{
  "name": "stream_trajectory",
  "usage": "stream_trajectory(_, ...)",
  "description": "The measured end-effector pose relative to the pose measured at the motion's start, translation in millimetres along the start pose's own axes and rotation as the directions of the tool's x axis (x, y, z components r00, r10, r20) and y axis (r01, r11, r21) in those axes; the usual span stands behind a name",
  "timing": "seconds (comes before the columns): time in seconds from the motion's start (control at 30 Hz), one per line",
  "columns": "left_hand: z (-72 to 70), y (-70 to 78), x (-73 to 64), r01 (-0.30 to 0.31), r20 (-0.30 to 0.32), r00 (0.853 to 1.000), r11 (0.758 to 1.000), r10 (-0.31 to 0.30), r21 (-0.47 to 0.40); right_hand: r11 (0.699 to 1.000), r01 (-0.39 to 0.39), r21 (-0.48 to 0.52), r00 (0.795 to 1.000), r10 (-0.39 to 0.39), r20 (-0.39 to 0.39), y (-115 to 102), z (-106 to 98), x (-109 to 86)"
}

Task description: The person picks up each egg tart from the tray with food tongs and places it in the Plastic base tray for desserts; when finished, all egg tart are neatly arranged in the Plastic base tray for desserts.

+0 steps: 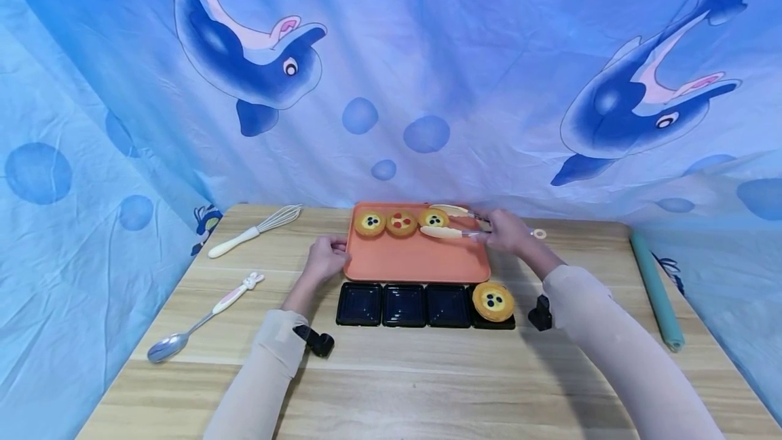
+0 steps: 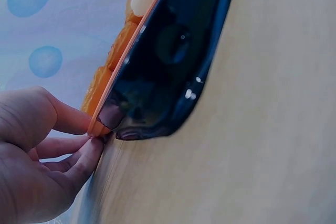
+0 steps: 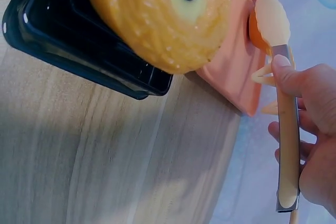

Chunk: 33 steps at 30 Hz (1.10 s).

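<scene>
My left hand (image 1: 326, 258) pinches the left edge of an orange tray (image 1: 415, 263), thumb on its rim and fingers below, as the left wrist view shows. Along the tray's back sit two blueberry tarts, the left one (image 1: 369, 223) and the right one (image 1: 434, 218), with a red-topped tart (image 1: 401, 223) between them. In my right hand (image 1: 508, 231) is a pair of tongs (image 3: 287, 129) with cream-coloured tips. Those tips lie on either side of the right tart on the tray. Another blueberry tart (image 1: 493, 302) rests on the rightmost black square mould (image 1: 493, 324).
Three more black moulds (image 1: 404, 305) line up before the tray. A whisk (image 1: 256, 230) and a rabbit-handled spoon (image 1: 204, 318) lie at the left. A green roll (image 1: 656, 290) lies along the table's right edge. A blue dolphin-print curtain (image 1: 391, 73) hangs behind.
</scene>
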<state>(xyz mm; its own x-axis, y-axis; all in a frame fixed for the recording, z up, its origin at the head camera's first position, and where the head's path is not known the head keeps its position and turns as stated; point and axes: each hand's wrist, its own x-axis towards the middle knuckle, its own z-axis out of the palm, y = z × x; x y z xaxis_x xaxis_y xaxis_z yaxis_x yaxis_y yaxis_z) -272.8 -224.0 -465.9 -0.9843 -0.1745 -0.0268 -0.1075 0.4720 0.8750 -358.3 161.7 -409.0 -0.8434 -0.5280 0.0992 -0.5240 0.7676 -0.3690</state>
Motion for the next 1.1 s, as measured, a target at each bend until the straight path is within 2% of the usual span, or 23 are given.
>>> stream_trajectory(0.2,-0.4,2.0,-0.8,0.003,0.004,1.0,1.0,-0.003,-0.011,1.0,-0.015,0.011,1.0,0.015,0.004,1.0,-0.2,0.3)
stream_trajectory(0.53,-1.2,3.5,-2.6,0.015,0.021,1.0,1.0,-0.014,-0.02,0.999,-0.031,0.018,0.999,0.03,0.015,-3.7,-19.3,-5.8)
stream_trajectory(0.83,-1.0,2.0,-3.4,0.021,0.026,0.999,1.0,-0.021,-0.007,0.996,0.057,0.067,0.998,-0.055,-0.026,-9.3,-39.7,-19.0)
stream_trajectory(1.1,-0.7,2.2,-2.6,0.027,0.019,0.999,1.0,-0.027,-0.004,0.998,0.052,0.039,0.998,-0.051,-0.027,-20.0,-60.4,-32.4)
